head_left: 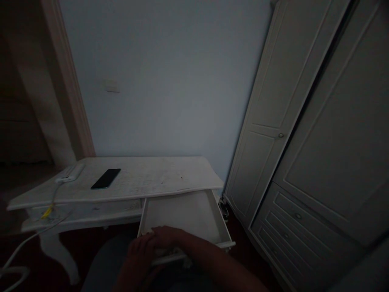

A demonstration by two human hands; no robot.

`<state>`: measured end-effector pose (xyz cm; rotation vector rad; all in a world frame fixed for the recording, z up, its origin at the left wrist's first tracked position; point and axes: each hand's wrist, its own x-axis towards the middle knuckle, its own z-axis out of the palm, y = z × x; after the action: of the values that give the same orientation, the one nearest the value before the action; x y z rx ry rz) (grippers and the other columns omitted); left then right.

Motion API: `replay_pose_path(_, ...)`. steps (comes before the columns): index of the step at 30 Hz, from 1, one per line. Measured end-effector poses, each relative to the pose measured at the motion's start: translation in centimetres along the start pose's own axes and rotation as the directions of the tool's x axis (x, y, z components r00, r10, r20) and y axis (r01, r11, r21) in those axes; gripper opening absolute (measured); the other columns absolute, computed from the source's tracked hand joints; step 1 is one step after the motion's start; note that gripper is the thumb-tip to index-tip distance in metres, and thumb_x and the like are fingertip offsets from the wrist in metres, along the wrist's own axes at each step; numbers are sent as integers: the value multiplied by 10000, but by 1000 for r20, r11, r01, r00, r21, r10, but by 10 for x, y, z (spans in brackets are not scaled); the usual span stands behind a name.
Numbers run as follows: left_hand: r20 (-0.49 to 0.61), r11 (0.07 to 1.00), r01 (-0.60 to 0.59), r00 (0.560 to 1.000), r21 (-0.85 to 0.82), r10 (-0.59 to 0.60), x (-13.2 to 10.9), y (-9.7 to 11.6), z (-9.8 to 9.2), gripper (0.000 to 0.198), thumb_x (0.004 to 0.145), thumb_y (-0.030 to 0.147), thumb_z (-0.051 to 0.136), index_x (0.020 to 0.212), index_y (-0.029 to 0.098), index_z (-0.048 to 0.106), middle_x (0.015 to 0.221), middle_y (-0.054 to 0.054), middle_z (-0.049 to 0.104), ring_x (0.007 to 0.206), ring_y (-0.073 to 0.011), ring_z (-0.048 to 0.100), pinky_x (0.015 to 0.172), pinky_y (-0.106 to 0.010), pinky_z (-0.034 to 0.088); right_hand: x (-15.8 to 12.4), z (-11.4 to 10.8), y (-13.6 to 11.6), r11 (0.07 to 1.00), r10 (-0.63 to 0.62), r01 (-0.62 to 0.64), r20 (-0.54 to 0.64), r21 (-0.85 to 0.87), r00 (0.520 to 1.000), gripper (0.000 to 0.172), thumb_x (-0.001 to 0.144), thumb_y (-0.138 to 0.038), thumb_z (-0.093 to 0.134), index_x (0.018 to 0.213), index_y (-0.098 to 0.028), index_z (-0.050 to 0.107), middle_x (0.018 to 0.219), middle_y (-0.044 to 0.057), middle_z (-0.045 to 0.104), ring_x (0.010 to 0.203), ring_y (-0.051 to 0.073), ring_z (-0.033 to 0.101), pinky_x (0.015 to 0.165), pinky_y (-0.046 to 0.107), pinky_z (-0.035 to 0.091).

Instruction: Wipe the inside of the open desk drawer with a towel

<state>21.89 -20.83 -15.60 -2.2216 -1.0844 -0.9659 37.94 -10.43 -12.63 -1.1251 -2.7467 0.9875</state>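
Observation:
A white drawer (pixel 185 215) is pulled out of the right part of a white desk (pixel 152 174), its inside bare where I can see it. At the drawer's front left corner, my left hand (pixel 140 249) is curled over the edge, fingers closed on it. My right hand (pixel 165 237) reaches across from the right and meets the left at the same corner, its fingers bent and pressed together. Dim light and the overlapping hands hide whether anything small lies between the right fingers.
A dark phone (pixel 106 179) and a white power strip (pixel 69 173) with a cable lie on the desk's left. A yellow tag (pixel 47 212) hangs below. A white wardrobe (pixel 264 117) stands at right, with dark items (pixel 224 209) on the floor between.

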Motion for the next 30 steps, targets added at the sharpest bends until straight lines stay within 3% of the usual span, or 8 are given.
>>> replay_pose_path(4, 40, 1000, 20, 999, -11, -20, 3, 5, -3, 594, 966, 698, 622, 1315, 216, 603, 1266, -105, 676, 1137, -286, 612, 1020, -415, 460, 0, 6, -10, 984, 128, -135, -67, -117, 989, 627, 761, -400, 835, 1329, -225, 635, 1279, 138, 757, 1050, 353, 772, 817, 417, 630)
replay_pose_path(9, 103, 999, 42, 994, -27, -39, -1, 6, -3, 571, 956, 682, 654, 1315, 241, 611, 1273, -93, 692, 1160, -288, 613, 1046, -427, 442, 17, 7, -29, 918, 294, -352, -283, -182, 913, 344, 1002, -319, 534, 1328, -225, 592, 1133, 175, 773, 1045, 369, 766, 776, 494, 621)
replay_pose_path(12, 121, 999, 28, 992, -17, -26, -2, 6, -4, 559, 964, 670, 651, 1315, 236, 616, 1272, -95, 701, 1169, -285, 619, 1042, -419, 442, 26, -4, -37, 899, 281, -385, -401, -207, 872, 381, 1021, -276, 484, 1390, -205, 544, 1225, 218, 725, 1150, 390, 711, 846, 564, 594)
replay_pose_path(17, 171, 1000, -14, 985, 9, 12, -4, 4, -3, 496, 971, 612, 678, 1313, 256, 632, 1281, -77, 721, 1190, -275, 643, 1051, -413, 447, 2, -27, -24, 919, 58, -213, -419, -332, 906, 624, 919, -463, 715, 1477, -274, 510, 1400, 161, 629, 1249, 364, 626, 978, 532, 542)
replay_pose_path(19, 170, 999, -39, 985, 30, 33, -5, 4, 0, 470, 980, 616, 659, 1283, 255, 651, 1252, -77, 742, 1170, -282, 664, 1029, -415, 467, -19, -32, -9, 877, -194, 26, -303, -481, 933, 558, 954, -525, 691, 1457, -322, 557, 1465, 115, 602, 1290, 329, 604, 1039, 496, 506)
replay_pose_path(21, 193, 997, -78, 978, 20, 72, -6, 3, 2, 424, 994, 598, 648, 1253, 263, 669, 1228, -65, 765, 1133, -271, 692, 990, -396, 495, -37, -33, 9, 737, -432, 289, -97, -611, 897, 437, 1010, -526, 635, 1389, -308, 631, 1533, 97, 573, 1343, 307, 576, 1078, 471, 480)
replay_pose_path(23, 249, 995, -100, 963, -10, 99, -6, 4, 3, 365, 1001, 535, 664, 1260, 279, 675, 1227, -43, 781, 1094, -248, 722, 956, -369, 524, -49, -29, 24, 633, -515, 405, 33, -660, 857, 366, 1045, -485, 598, 1347, -289, 665, 1585, 82, 546, 1400, 286, 540, 1092, 446, 476)
replay_pose_path(30, 471, 999, -35, 881, -20, 40, -5, 11, 2, 327, 937, 313, 717, 1264, 296, 710, 1287, -52, 783, 1141, -272, 747, 940, -379, 593, -29, -5, 21, 694, -423, 220, -141, -686, 895, 449, 1064, -496, 574, 1476, -319, 561, 1606, 98, 528, 1386, 306, 561, 952, 480, 573)
